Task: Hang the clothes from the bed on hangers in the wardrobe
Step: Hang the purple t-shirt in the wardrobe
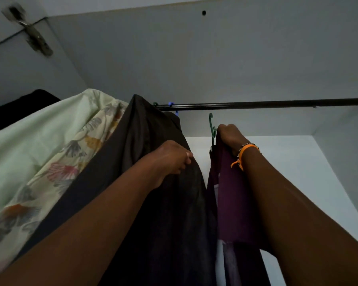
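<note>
I look up into the wardrobe. A dark rail point(267, 105) runs across it. My right hand point(230, 137) grips a green hanger point(211, 126) just below the rail, with a purple garment point(236, 203) hanging from it. The hanger's hook is under the rail, apart from it. My left hand point(172, 159) grips the fabric of a dark brown garment point(153, 145) that hangs on the rail to the left of the purple one. The left fingers curl into the cloth.
A pale green floral garment point(50, 145) hangs further left, with a black one point(19, 108) behind it. Blue and green hanger hooks point(171, 104) sit on the rail. White wardrobe walls point(298, 162) enclose the right side; a door hinge point(34, 38) is at top left.
</note>
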Demonstrator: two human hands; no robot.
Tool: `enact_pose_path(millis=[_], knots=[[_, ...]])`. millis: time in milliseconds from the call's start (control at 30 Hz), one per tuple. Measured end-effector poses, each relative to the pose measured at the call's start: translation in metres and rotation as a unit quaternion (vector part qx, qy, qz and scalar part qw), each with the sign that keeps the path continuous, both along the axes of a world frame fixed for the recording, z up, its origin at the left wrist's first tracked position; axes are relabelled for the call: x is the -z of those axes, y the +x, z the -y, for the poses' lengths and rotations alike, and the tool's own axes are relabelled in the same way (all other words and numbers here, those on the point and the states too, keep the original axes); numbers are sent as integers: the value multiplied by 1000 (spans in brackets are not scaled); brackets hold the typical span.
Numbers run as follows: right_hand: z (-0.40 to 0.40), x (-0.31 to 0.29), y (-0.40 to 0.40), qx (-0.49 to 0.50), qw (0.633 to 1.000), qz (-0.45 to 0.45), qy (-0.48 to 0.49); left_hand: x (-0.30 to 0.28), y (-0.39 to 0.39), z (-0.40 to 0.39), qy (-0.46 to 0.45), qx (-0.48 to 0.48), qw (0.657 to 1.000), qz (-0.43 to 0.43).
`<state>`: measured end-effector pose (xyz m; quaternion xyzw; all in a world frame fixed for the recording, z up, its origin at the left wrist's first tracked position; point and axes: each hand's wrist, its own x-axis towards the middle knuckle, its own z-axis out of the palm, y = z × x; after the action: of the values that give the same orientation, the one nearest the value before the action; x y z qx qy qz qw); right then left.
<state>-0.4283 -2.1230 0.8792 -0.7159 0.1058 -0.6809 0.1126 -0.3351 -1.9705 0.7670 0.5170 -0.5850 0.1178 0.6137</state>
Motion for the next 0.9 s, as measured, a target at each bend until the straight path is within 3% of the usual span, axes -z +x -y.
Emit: enact_pose_path(millis=[267, 467, 700, 900], knots=[[-11, -31, 14, -43, 998, 5, -35, -9, 16, 22, 38, -42, 998, 9], [-42, -18, 26, -191, 982, -9, 16, 3, 18, 23, 54, -4, 997, 53], [-72, 42, 38, -228, 972, -7, 52, 51, 5, 15, 81, 56, 993, 58], [-109, 161, 35, -173, 977, -99, 79, 120, 3, -19, 117, 97, 988, -28]])
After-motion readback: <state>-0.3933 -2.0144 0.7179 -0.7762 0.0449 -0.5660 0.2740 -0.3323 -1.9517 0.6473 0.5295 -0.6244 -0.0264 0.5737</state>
